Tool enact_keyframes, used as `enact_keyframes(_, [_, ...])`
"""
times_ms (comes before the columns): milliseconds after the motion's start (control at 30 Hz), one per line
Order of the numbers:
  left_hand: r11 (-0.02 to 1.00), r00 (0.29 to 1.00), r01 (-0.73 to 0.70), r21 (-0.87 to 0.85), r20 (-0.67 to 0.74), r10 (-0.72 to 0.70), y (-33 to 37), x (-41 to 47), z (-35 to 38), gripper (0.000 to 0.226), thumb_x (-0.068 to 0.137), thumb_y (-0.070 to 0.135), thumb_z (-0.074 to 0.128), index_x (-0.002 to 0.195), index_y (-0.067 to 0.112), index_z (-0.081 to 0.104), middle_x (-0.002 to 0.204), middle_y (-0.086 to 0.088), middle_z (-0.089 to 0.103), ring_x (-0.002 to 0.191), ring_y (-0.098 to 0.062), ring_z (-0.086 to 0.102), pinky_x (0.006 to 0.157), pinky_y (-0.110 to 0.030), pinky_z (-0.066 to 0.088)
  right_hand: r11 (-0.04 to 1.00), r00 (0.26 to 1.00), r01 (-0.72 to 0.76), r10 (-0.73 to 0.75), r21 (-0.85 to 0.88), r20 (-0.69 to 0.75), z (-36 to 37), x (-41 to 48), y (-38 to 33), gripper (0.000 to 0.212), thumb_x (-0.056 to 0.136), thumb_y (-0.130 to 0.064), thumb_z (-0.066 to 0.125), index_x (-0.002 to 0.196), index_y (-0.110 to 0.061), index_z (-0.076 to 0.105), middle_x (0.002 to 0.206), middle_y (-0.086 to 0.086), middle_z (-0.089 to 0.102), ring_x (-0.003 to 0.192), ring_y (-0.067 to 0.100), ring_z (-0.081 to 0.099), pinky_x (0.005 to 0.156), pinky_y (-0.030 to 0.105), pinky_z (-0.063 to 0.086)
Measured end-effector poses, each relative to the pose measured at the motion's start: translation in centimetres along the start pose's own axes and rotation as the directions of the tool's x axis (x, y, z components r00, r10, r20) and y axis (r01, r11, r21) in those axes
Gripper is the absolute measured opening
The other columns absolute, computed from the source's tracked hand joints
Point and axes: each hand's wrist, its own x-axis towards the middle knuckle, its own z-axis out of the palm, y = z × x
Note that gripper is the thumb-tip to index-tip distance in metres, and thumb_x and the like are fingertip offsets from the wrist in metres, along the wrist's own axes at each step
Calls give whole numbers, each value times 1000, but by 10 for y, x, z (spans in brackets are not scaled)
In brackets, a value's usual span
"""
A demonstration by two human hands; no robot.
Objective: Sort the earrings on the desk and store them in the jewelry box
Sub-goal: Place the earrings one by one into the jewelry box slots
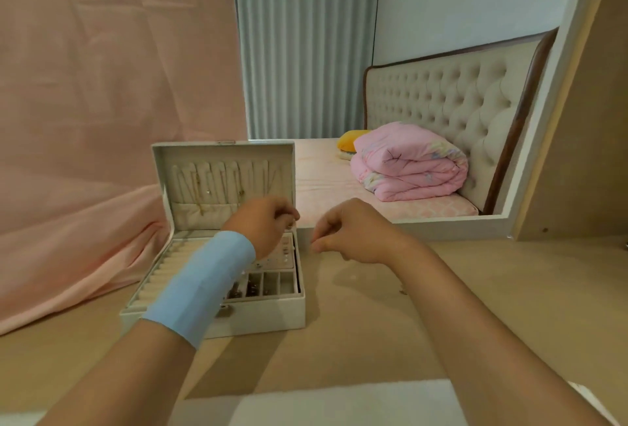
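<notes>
A white jewelry box (272, 315) stands open on the beige desk, lid upright with thin chains hanging inside it. Its tray holds ring rolls at the left, an earring panel (278, 257) at the back right and small compartments along the front. My left hand (265, 221), with a blue band on the wrist, hovers over the earring panel with fingers curled; what it pinches is hidden. My right hand (353, 233) hangs just right of the box, thumb and forefinger pinched together, and any earring between them is too small to see. One small earring (403, 291) lies on the desk.
A pink cloth (85, 154) drapes the wall and desk at the left. A large mirror (424, 92) stands behind the desk at the right, showing a bed and pink quilt. A white sheet (339, 402) lies at the desk's near edge.
</notes>
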Motion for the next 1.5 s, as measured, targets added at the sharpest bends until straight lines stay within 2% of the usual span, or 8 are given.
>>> enact_keyframes(200, [997,1000,11,-75,-20,-12,-38,-30,-21,10,92,22,66,94,31,69,92,16,68,87,-2,62,86,-28,52,991,989,15,5,-135,149,35,5,-34,15,82,-22,83,74,-32,76,80,-12,74,78,3,67,72,22,54])
enact_keyframes(400, [994,1000,-11,-110,4,11,-45,-43,-15,14,90,25,67,84,37,68,87,18,65,85,0,59,85,-27,49,945,979,-32,96,-324,181,47,0,-36,5,85,-25,77,87,-27,82,90,-12,76,86,7,69,83,34,60])
enact_keyframes(733, [997,988,-59,47,145,52,-30,-46,-5,1,85,35,71,84,35,71,87,17,69,76,-3,62,77,-29,55,956,984,-38,87,-291,158,34,0,-23,9,92,-27,72,85,-29,76,85,-11,71,86,12,67,78,29,55])
enact_keyframes(933, [992,983,-63,107,176,43,-23,-43,0,9,90,39,66,94,37,73,95,18,68,77,1,58,64,-20,43,968,987,-55,90,-246,133,23,-5,-11,10,93,-26,71,86,-31,76,88,-16,71,86,3,65,77,23,52])
enact_keyframes(1067, [990,983,-101,99,161,84,0,-33,5,14,92,40,62,102,35,71,101,17,68,85,-3,60,74,-24,47,966,991,-94,114,-241,71,0,-13,1,9,92,-25,72,96,-24,79,97,-12,74,92,7,67,82,25,55])
enact_keyframes(1200, [983,976,-152,100,171,134,37,-14,27,15,90,44,62,102,38,70,102,18,67,93,-7,62,86,-33,54,956,988,-146,152,-256,1,-31,-25,28,11,91,-21,71,90,-30,78,88,-18,71,82,4,66,58,13,49])
enact_keyframes(1333, [979,957,-176,103,249,146,71,2,66,16,91,41,62,104,37,69,106,15,66,98,-11,63,89,-32,53,921,966,-257,251,-293,-58,-53,-39,67,16,90,-18,72,93,-32,78,96,-12,71,91,11,70,81,27,58])
enact_keyframes(1500, [975,924,-174,141,365,113,93,15,118,16,90,37,62,104,38,70,110,16,69,102,-11,64,95,-34,52,869,926,-374,371,-324,-71,-60,-55,106,23,87,-14,73,104,-29,77,95,-11,70,92,10,68,86,27,54])
